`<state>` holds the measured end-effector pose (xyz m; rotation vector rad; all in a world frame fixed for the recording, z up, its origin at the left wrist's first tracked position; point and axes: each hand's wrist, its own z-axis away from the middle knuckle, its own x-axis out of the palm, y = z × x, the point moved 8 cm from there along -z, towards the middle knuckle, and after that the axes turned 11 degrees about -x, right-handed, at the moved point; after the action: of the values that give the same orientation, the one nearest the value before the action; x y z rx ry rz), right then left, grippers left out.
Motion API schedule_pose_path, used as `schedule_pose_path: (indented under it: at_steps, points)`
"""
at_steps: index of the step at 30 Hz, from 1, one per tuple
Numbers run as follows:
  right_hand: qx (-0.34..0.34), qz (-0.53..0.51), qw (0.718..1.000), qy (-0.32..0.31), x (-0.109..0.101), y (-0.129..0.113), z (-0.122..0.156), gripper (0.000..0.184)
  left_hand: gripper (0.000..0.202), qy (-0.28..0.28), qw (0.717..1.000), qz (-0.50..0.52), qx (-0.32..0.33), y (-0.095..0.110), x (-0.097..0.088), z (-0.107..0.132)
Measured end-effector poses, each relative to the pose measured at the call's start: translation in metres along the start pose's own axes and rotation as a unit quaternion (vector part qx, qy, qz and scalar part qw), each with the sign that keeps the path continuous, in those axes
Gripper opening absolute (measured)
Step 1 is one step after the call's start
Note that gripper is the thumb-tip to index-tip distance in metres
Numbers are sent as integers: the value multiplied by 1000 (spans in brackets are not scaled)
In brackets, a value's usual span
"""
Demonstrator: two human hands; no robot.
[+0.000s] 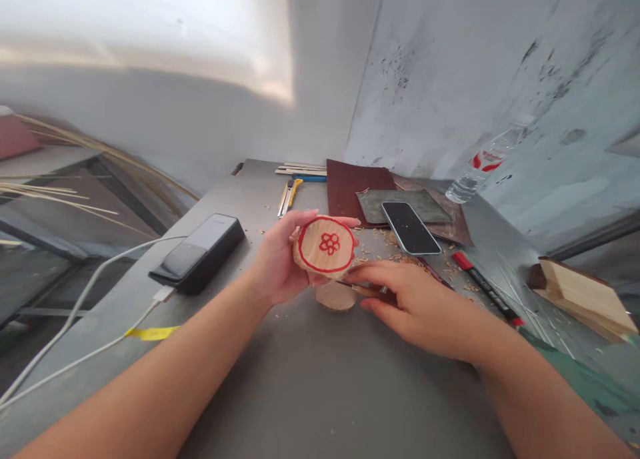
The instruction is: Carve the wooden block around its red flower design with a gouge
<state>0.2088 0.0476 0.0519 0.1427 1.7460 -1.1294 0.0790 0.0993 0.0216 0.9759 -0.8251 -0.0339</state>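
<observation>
Head view: at left a white cable [95, 280] runs over the grey table [300, 385], with yellow tape [151, 333] wrapped on it, up to a black device [200, 252]; right of that, the left hand [281, 255] grips a round wood slice [326, 245] by its edge, the face with its red ring and red flower turned up, while a yellow utility knife [289, 195] lies beyond; the slice is held above the table at centre, a second wooden disc [336, 297] showing just below it; the right hand [417, 300] is closed on a wooden-handled tool [371, 291], its tip by the slice's lower edge, though whether they touch I cannot tell; behind, a phone [411, 228] rests among wood shavings [376, 247]; further right come a red-and-black marker [487, 287], then a wooden block [585, 300]
</observation>
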Motion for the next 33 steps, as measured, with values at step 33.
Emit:
schedule_pose_path:
  at_steps: [33]
  points:
    - [6,-456,855,248,-30,5,4,16,24,157,975,-153,-26,-21,-30,-14]
